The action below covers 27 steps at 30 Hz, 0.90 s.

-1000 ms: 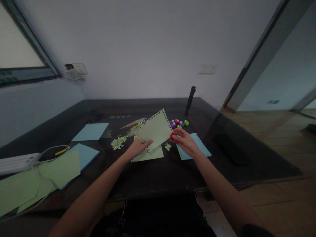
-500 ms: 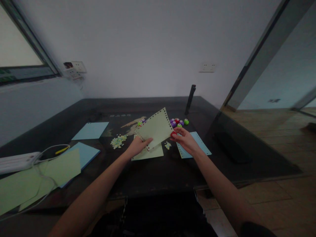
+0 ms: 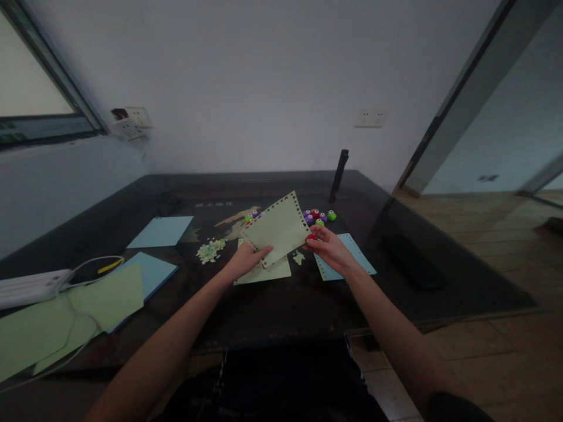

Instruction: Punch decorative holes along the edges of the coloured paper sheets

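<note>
My left hand (image 3: 244, 260) pinches the lower left corner of a pale green paper sheet (image 3: 277, 228) with punched holes along its edges, holding it tilted above the dark table (image 3: 272, 305). At the sheet's right edge my right hand (image 3: 329, 249) grips a small red paper punch (image 3: 311, 237). A second green sheet (image 3: 268, 272) lies flat under the held one. A blue sheet (image 3: 349, 258) with punched edges lies beneath my right hand. Several small punches, purple, red and green (image 3: 319, 216), cluster just beyond.
A heap of paper confetti (image 3: 210, 250) lies left of the sheets. Blue sheets (image 3: 162, 231) and green sheets (image 3: 65, 319) lie at the left with a white power strip (image 3: 30, 288) and cable. A dark upright cylinder (image 3: 339, 168) stands at the back. A dark flat object (image 3: 411, 261) rests at the right.
Almost nothing: both hands keep their hold, and the green sheet and hands have shifted only slightly with the view.
</note>
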Tool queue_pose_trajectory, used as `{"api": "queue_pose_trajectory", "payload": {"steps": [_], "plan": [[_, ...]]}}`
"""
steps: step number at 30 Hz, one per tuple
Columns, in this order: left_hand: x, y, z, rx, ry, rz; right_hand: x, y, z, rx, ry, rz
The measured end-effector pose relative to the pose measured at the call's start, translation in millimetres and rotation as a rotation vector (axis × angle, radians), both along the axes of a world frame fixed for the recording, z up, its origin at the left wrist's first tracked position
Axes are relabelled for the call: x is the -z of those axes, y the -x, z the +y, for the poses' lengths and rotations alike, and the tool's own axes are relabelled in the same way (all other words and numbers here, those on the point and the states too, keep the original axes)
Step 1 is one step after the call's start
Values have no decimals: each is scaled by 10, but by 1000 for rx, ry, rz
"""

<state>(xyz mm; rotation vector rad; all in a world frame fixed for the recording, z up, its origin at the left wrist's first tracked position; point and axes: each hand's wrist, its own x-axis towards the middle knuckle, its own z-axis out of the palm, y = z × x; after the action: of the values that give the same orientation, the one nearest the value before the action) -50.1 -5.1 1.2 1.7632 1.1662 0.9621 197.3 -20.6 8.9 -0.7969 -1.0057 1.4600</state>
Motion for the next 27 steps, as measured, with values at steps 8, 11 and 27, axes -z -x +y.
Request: {"api": "queue_pose_trajectory", "payload": {"steps": [8, 11, 27], "plan": [[-11, 20, 15, -22, 4, 45, -20, 5, -21, 20, -14, -9], [-23, 20, 20, -39, -40, 36, -24, -4, -18, 37, -13, -26], [-45, 50, 53, -74, -65, 22, 31, -37, 22, 88, -22, -130]]}}
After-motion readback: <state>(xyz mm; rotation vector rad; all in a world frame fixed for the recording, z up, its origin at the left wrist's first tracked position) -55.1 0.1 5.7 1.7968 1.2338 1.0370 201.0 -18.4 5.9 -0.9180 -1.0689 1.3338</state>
